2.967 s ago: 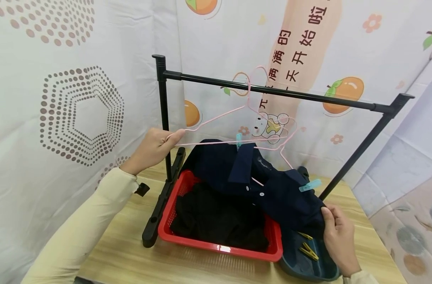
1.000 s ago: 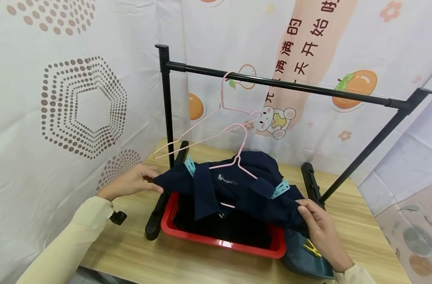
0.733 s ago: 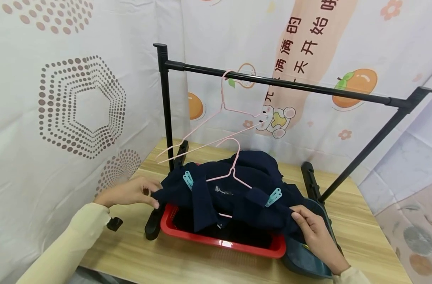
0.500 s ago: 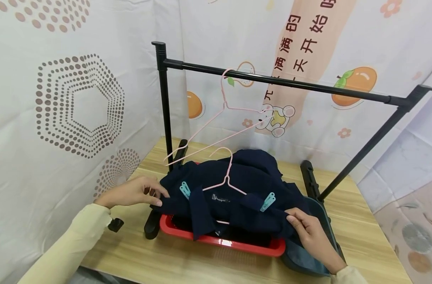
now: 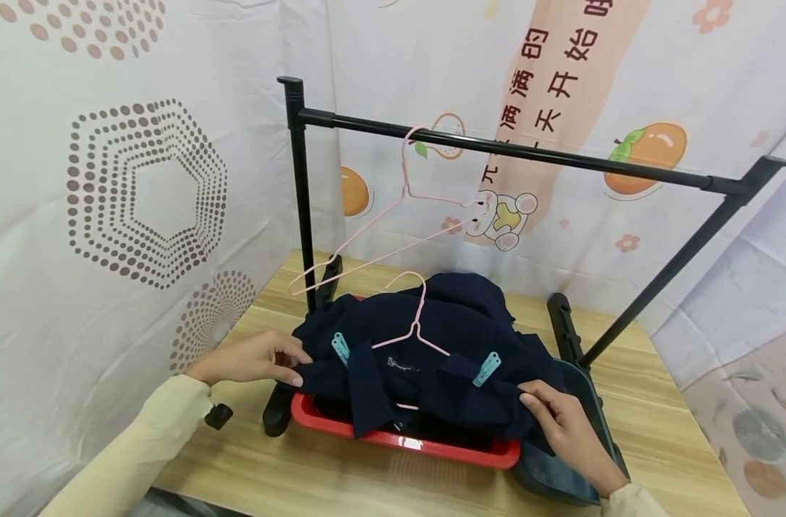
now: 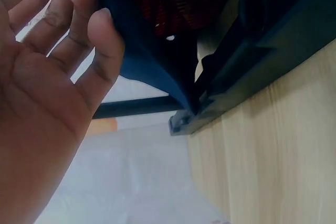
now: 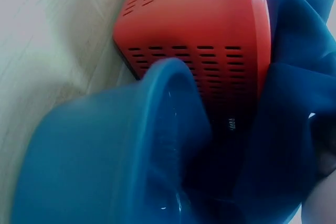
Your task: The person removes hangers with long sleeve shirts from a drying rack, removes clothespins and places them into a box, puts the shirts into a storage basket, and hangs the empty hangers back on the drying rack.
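Note:
A navy collared shirt (image 5: 409,312) lies over the red basket, with a pink hanger (image 5: 416,324) inside its neck. Two light-blue clothespins, a left clothespin (image 5: 341,349) and a right clothespin (image 5: 487,369), clip it near the collar. My left hand (image 5: 253,359) pinches the shirt's left shoulder edge between thumb and fingers; the left wrist view shows the cloth (image 6: 147,56) at the fingertips. On the other side my right hand (image 5: 567,427) pinches the right shoulder edge. In the right wrist view that hand is mostly out of frame.
A black rack (image 5: 496,147) stands over the work; another pink hanger (image 5: 404,188) hangs from its bar. The red basket (image 5: 367,433) holds dark cloth under the shirt. To its right sits a dark blue-green basin (image 5: 555,477). Printed curtains (image 5: 257,143) enclose the wooden table (image 5: 658,416).
My left hand has let go of the hanger on the bar and taken the shirt's left shoulder. The shirt with its own hanger has come down and forward onto the basket.

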### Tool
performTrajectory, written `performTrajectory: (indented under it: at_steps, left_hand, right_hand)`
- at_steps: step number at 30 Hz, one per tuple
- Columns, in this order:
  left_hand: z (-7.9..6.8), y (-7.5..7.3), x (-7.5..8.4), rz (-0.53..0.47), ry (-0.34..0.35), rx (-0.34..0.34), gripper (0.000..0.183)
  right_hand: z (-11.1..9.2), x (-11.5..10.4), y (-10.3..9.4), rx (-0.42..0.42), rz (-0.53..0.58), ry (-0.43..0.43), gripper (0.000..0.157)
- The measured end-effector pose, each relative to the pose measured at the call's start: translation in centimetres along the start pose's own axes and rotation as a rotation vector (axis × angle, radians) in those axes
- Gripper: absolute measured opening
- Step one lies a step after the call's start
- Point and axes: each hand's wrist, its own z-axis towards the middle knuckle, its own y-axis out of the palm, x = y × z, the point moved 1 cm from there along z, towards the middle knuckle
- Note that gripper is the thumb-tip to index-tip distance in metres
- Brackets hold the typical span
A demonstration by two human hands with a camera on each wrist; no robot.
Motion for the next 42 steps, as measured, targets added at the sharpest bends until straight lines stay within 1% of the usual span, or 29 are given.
performTrajectory:
  at_steps: [3, 5, 8, 13, 18, 22, 26, 29, 31, 32, 34, 37, 40, 42]
  left_hand:
    - [0.2, 0.3, 0.0, -0.007, 0.023, 0.017, 0.011]
    - [0.3, 0.5, 0.0, -0.019, 0.028, 0.037, 0.007]
    - [0.2, 0.6, 0.0, -0.037, 0.023, 0.057, 0.007]
    - [0.1, 0.5, 0.2, -0.047, 0.016, 0.067, 0.007]
    - [0.1, 0.5, 0.2, -0.047, 0.019, 0.078, 0.008]
    - [0.2, 0.5, 0.5, -0.035, 0.011, 0.086, 0.008]
    - [0.2, 0.4, 0.7, -0.01, -0.002, 0.094, 0.009]
    - [0.2, 0.4, 0.6, -0.008, -0.006, 0.09, 0.011]
    - [0.2, 0.4, 0.5, -0.014, -0.004, 0.083, 0.011]
    - [0.2, 0.4, 0.4, -0.016, -0.001, 0.08, 0.011]
    - [0.1, 0.3, 0.3, -0.017, 0.005, 0.074, 0.011]
    - [0.1, 0.2, 0.1, -0.019, 0.015, 0.062, 0.011]
    - [0.1, 0.2, 0.0, -0.023, 0.021, 0.051, 0.011]
    - [0.1, 0.2, 0.0, -0.03, 0.023, 0.047, 0.01]
  right_hand:
    - [0.3, 0.0, -0.1, -0.005, -0.017, 0.012, 0.031]
    - [0.7, 0.0, -0.3, -0.016, -0.033, 0.034, 0.028]
    - [1.4, -0.5, -0.7, -0.025, -0.075, 0.052, 0.027]
    - [3.2, -2.1, -1.0, -0.047, -0.135, 0.077, 0.025]
    - [4.6, -3.5, -0.2, -0.09, -0.117, 0.101, 0.02]
    - [5.1, -3.9, 0.5, -0.104, -0.116, 0.128, 0.018]
    - [5.3, -4.0, 0.6, -0.115, -0.132, 0.206, 0.023]
    - [5.1, -4.2, 0.2, -0.168, -0.105, 0.291, 0.027]
    - [5.0, -4.2, -0.1, -0.204, -0.069, 0.336, 0.027]
    - [4.9, -4.3, -0.3, -0.219, -0.053, 0.345, 0.026]
    - [4.9, -4.3, -0.4, -0.228, -0.021, 0.342, 0.022]
    - [4.9, -4.2, -0.4, -0.202, -0.004, 0.299, 0.013]
    - [5.1, -4.3, -0.3, -0.154, -0.047, 0.224, 0.006]
    - [5.2, -4.3, -0.2, -0.12, -0.084, 0.182, 0.006]
